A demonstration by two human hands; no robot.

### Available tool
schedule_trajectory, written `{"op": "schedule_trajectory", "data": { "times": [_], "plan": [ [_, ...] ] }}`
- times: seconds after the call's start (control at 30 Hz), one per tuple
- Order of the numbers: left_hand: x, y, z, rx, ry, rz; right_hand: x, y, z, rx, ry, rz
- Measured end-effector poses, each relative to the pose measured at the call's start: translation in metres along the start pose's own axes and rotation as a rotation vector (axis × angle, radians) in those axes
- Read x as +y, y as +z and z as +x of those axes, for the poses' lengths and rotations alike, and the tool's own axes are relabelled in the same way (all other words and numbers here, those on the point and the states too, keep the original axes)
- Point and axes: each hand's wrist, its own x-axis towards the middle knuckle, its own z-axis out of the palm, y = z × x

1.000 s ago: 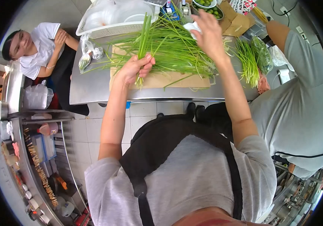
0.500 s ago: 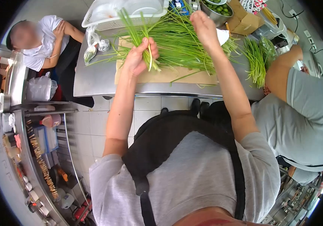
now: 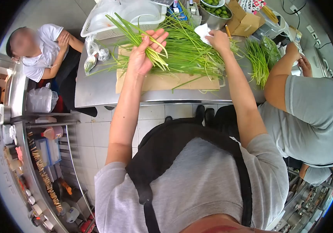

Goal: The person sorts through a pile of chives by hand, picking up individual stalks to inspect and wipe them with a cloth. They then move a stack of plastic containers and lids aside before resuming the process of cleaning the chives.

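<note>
My left hand [image 3: 147, 52] holds a small bunch of long green chives [image 3: 129, 32] with the thumb pressed over the stalks. Its fingers are partly spread, palm up, and the pale stalk ends point toward me. Under and beyond it lies a large heap of chives [image 3: 191, 56] on a brown board or sheet [image 3: 160, 82]. At the right side of the heap, my right hand [image 3: 218, 40] grips the edge of a crumpled white cloth [image 3: 203, 32], which may be paper; the fingertips are partly hidden.
A white basket [image 3: 125, 29] with clear plastic containers stands behind. Plastic bags [image 3: 91, 56] lie left. Toward the back are a metal bowl of green limes [image 3: 217, 16] and a cardboard box [image 3: 244, 19]. More chives [image 3: 256, 60] lie right, beside a co-worker [image 3: 306, 105]. Another person [image 3: 44, 50] leans at left.
My right hand has come down from above the heap onto the white cloth and taken hold of it. My left hand's fingers have opened out, and its chives tilt further left.
</note>
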Motion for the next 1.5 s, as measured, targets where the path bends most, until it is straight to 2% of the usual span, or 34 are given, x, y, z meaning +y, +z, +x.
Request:
{"op": "schedule_trajectory", "data": {
  "times": [0.03,0.07,0.1,0.17,0.23,0.27,0.3,0.37,0.4,0.47,0.5,0.57,0.6,0.67,0.7,0.8,0.83,0.9,0.93,1.0,1.1,1.33,1.5],
  "plan": [
    [0.002,0.002,0.002,-0.004,0.005,0.001,0.005,0.002,0.002,-0.004,0.041,0.104],
    [0.004,0.004,0.004,-0.025,0.016,0.0,-0.002,-0.012,-0.002,0.138,0.056,0.167],
    [0.005,0.005,0.006,-0.045,0.026,-0.001,-0.009,-0.025,-0.004,0.141,0.051,0.167],
    [0.003,0.007,0.013,-0.049,0.045,0.003,-0.021,-0.049,-0.011,0.437,-0.085,0.391],
    [-0.005,0.012,0.027,-0.065,0.052,0.005,-0.056,-0.064,-0.032,0.401,-0.242,0.719],
    [-0.015,0.018,0.034,-0.005,0.098,0.028,-0.078,-0.065,-0.048,0.359,-0.325,0.733],
    [-0.023,0.023,0.04,0.056,0.144,0.051,-0.099,-0.063,-0.061,0.315,-0.407,0.746],
    [-0.028,0.035,0.048,-0.111,0.049,-0.065,-0.13,-0.035,-0.072,0.374,-0.584,0.657],
    [-0.03,0.03,0.053,-0.132,0.05,-0.106,-0.123,-0.029,-0.072,0.378,-0.582,0.653],
    [-0.028,0.017,0.056,-0.149,0.068,-0.176,-0.101,-0.02,-0.061,0.317,-0.73,0.436],
    [-0.023,0.011,0.055,-0.143,0.082,-0.207,-0.082,-0.013,-0.052,0.303,-0.749,0.216],
    [-0.005,0.006,0.052,-0.141,0.082,-0.195,-0.051,-0.019,-0.046,0.203,-0.669,-0.037],
    [0.002,0.008,0.049,-0.161,0.085,-0.158,-0.05,-0.024,-0.044,0.204,-0.677,-0.034],
    [0.007,0.01,0.045,-0.205,0.083,-0.106,-0.053,-0.036,-0.045,0.405,-0.381,-0.061],
    [0.007,0.011,0.043,-0.198,0.083,-0.104,-0.063,-0.049,-0.047,0.4,-0.382,-0.057],
    [0.001,0.018,0.043,-0.252,0.086,-0.105,-0.104,-0.067,-0.057,0.329,-0.506,0.613],
    [0.0,0.02,0.043,-0.254,0.08,-0.105,-0.112,-0.069,-0.063,0.205,-0.478,0.66],
    [-0.002,0.026,0.041,-0.294,0.085,-0.097,-0.124,-0.067,-0.068,-0.063,-0.242,0.82],
    [-0.003,0.029,0.04,-0.296,0.086,-0.096,-0.126,-0.064,-0.067,-0.061,-0.242,0.821],
    [-0.003,0.033,0.036,-0.324,0.082,-0.066,-0.128,-0.053,-0.064,-0.224,-0.136,1.031],
    [-0.005,0.03,0.035,-0.359,0.067,-0.022,-0.123,-0.047,-0.059,-0.3,-0.126,1.138],
    [-0.011,0.022,0.032,-0.359,0.022,-0.097,-0.109,-0.052,-0.053,-0.382,-0.176,1.1],
    [-0.013,0.015,0.031,-0.286,0.06,-0.142,-0.093,-0.069,-0.059,-0.396,-0.292,0.696]
  ]
}}
